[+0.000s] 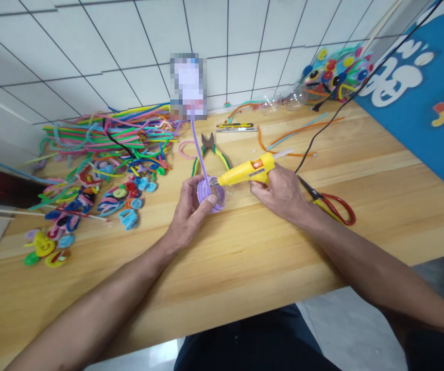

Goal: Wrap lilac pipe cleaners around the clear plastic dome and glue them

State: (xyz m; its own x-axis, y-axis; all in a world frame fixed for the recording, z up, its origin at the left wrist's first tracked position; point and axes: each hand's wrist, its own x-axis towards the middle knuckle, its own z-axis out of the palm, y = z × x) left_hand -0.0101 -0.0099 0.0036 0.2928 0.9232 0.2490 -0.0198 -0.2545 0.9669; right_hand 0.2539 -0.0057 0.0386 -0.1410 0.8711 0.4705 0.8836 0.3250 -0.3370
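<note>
My left hand [189, 211] is closed around a clear round ball wound with a purple pipe cleaner [205, 198], whose loose end sticks up and away from me. My right hand [284, 193] grips a yellow hot glue gun [247, 171], a clear glue stick poking out of its back. The gun's metal nozzle points left and meets the purple coil near my left thumb; whether it touches is hard to tell. Just behind the ball lie green-and-yellow pliers [208, 149]. Scissors [326, 201] with red and yellow handles rest by my right wrist.
Bundles of coloured pipe cleaners [109, 139] and several small twisted shapes [129, 198] cover the left side. A utility knife [235, 125], loose orange pipe cleaners [291, 150] and a bag of colourful pieces [338, 77] lie toward the wall. A black cord [317, 135] crosses the right side.
</note>
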